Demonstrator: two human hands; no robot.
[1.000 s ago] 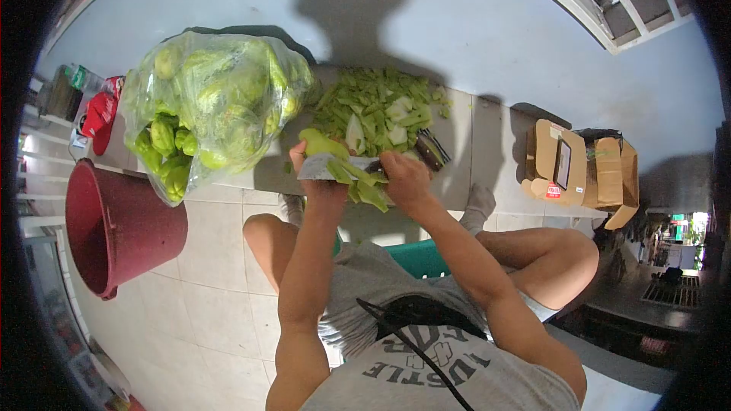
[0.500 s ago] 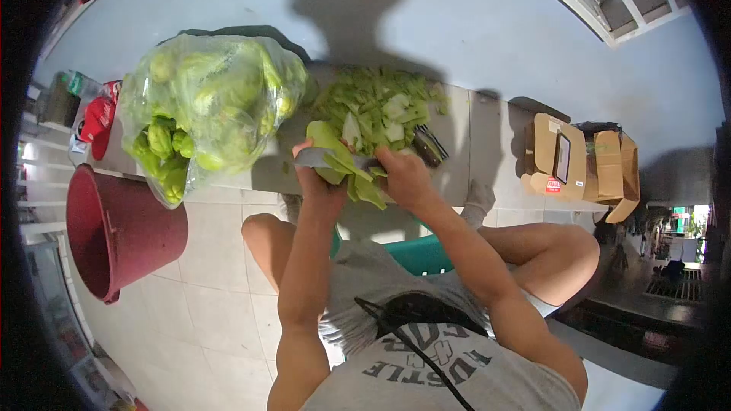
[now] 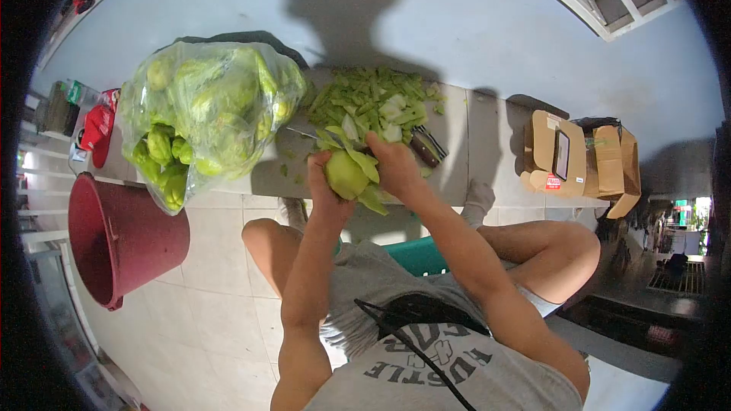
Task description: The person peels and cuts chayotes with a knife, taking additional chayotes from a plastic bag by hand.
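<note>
In my left hand (image 3: 327, 186) is a pale green chayote (image 3: 348, 175), partly peeled, with fingers closed round its side. My right hand (image 3: 392, 164) grips a knife (image 3: 302, 132); its thin blade points left behind the chayote, and its handle is hidden in my fist. Strips of peel (image 3: 371, 202) hang around the chayote between both hands. Just beyond lies a heap of green peelings (image 3: 373, 103) on the tiled ledge (image 3: 449, 125). A dark object with shiny stripes (image 3: 427, 148) rests beside the heap, close to my right hand.
To the left, a clear plastic bag (image 3: 217, 91) bulges with chayotes, several showing at its opening. A dark red bucket (image 3: 145, 243) stands on the floor below it. Opened cardboard boxes (image 3: 571, 160) sit at right. A green plastic basket (image 3: 419, 257) is between my legs.
The chayote has been turned so its rounded peeled side faces me, and both hands have shifted slightly. The knife blade, earlier broad across the front, now shows thin behind the chayote.
</note>
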